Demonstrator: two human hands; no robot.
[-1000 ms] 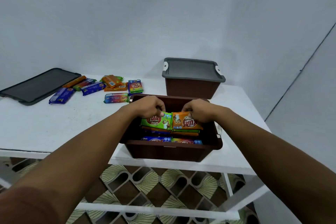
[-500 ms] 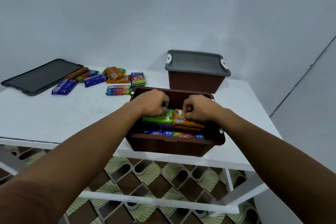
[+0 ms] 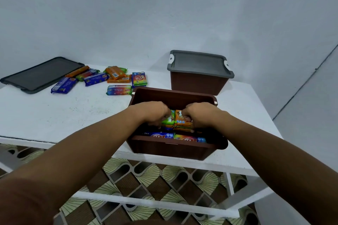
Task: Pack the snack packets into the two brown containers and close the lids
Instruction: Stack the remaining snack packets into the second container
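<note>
Presently: my left hand (image 3: 155, 114) grips a green packet (image 3: 169, 118) and my right hand (image 3: 198, 115) an orange packet (image 3: 181, 119), pressed side by side to fill the open brown container (image 3: 173, 149). Beyond, on the table (image 3: 54, 115): loose packets (image 3: 117, 78), a grey lid (image 3: 40, 73), and the second container (image 3: 198, 84), lidded.

Two brown containers: one open container (image 3: 173, 92), one closed container (image 3: 197, 84). Two grey lids: one fitted lid (image 3: 199, 62), one loose lid (image 3: 42, 74). About nine loose packets (image 3: 118, 90) lie on the counter (image 3: 54, 115); at least four show inside, among them one green packet (image 3: 169, 118) and one orange packet (image 3: 182, 121).
</note>
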